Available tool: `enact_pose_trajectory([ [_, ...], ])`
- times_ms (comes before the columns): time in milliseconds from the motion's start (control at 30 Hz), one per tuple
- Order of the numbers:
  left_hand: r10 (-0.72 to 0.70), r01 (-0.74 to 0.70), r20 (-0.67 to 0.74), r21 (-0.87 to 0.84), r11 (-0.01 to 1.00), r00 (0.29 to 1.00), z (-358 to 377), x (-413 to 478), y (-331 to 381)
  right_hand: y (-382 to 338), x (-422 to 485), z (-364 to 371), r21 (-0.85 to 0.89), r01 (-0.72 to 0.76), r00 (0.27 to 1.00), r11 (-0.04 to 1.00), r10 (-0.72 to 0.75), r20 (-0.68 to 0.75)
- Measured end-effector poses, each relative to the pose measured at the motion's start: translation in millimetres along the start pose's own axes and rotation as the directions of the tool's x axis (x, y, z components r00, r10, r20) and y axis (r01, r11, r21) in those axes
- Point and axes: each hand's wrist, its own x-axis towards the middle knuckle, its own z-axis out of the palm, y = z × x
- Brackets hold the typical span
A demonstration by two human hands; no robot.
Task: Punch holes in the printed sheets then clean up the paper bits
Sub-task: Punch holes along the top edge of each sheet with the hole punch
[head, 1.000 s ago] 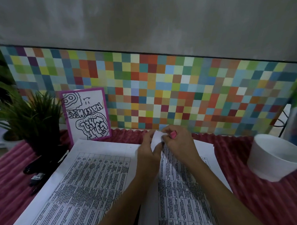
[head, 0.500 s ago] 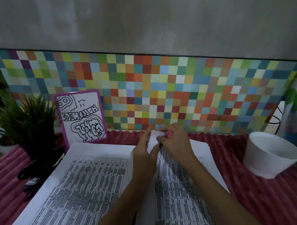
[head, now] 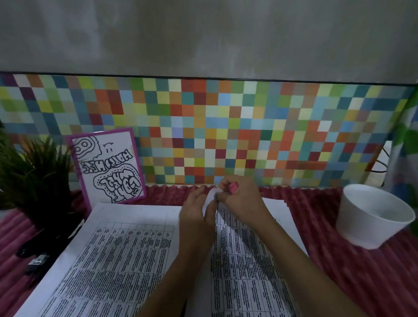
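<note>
Two stacks of printed sheets lie side by side on the table, a left stack and a right stack. Both of my hands meet at the far edge of the right stack. There a white corner of a sheet is lifted and curled up. My left hand pinches that lifted corner. My right hand grips a small pink hole punch set against the same corner. Most of the punch is hidden by my fingers. No loose paper bits can be made out.
A white paper cup stands at the right on the ribbed red table cover. A potted plant and black items sit at the left. A purple-framed drawing card leans on the chequered back wall.
The camera has shifted slightly. Both hands stay together at the far edge of the right stack, still working the lifted corner and the pink punch.
</note>
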Motion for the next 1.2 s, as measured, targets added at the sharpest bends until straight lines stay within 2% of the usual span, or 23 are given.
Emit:
enact_pose_trajectory([
  [100,-0.091,0.101,0.08,-0.126,0.987,0.993,-3.3,0.7,6.2,-3.1,0.2,-9.4,0.001,-0.051,0.998,0.999,0.051,0.027],
  [233,-0.213,0.27,0.195,-0.343,0.9,0.957,-2.2,6.4,-1.0,-5.2,2.1,-16.8,-0.057,-0.117,0.99,0.992,0.121,0.078],
  [367,-0.237,0.307,0.208,-0.433,0.848,0.949,-1.5,8.6,-4.9,-5.7,2.2,-16.1,-0.1,-0.132,0.98,0.986,0.145,0.137],
  [467,-0.226,0.297,0.204,-0.461,0.836,0.952,-1.6,8.5,-6.6,-9.9,0.2,-18.3,-0.156,-0.097,0.97,0.983,0.129,0.207],
  [733,-0.225,0.286,0.179,-0.521,0.804,0.958,-5.2,8.1,-3.4,-16.0,-1.7,-25.3,-0.263,-0.102,0.976,0.96,0.148,0.162],
  [900,-0.207,0.276,0.186,-0.55,0.788,0.961,-6.6,10.4,-1.3,-24.6,-4.8,-32.3,-0.253,-0.129,0.968,0.959,0.177,0.178],
  [1000,-0.197,0.306,0.247,-0.564,0.767,0.949,-7.1,11.6,2.7,-28.0,-10.3,-34.0,-0.203,-0.075,0.969,0.976,0.119,0.218],
  [1100,-0.251,0.386,0.302,-0.573,0.723,0.92,-6.3,12.1,5.2,-26.5,-16.3,-33.6,-0.149,-0.061,0.953,0.987,0.102,0.285],
  [1200,-0.224,0.356,0.293,-0.558,0.75,0.93,-6.3,13.2,5.1,-21.1,-19.0,-32.6,-0.184,-0.007,0.967,0.983,0.054,0.249],
])
